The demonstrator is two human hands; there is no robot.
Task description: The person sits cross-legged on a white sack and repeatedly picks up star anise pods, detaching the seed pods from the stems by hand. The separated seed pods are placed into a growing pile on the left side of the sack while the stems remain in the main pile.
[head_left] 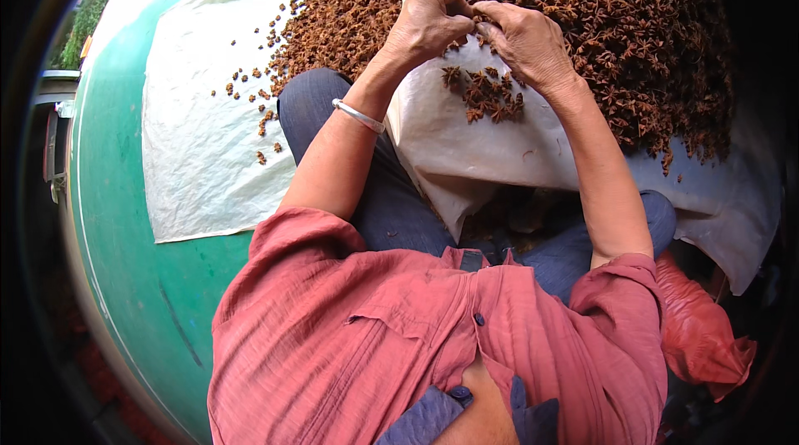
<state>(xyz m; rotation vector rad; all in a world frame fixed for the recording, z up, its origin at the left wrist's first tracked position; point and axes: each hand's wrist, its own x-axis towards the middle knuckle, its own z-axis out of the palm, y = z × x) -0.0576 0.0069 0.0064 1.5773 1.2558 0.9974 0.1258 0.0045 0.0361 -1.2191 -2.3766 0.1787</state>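
Observation:
My left hand [434, 22], with a silver bangle [358, 116] on its forearm, meets my right hand [527, 39] at the fingertips above a pale plastic sheet [431, 114]. Both pinch at a small brown star anise piece [480, 18], mostly hidden by the fingers. Just below them a small cluster of star anise [493, 95] lies on the sheet. A large heap of whole star anise [624, 39] spreads beyond my right hand. To the left of my left wrist is another heap of smaller brown pieces [343, 24].
A white sheet [206, 133] with scattered pieces covers part of the green floor [118, 208] on the left. My knees, in blue trousers [399, 208], are under and beside the raised plastic sheet. A red plastic bag [702, 326] sits at the lower right.

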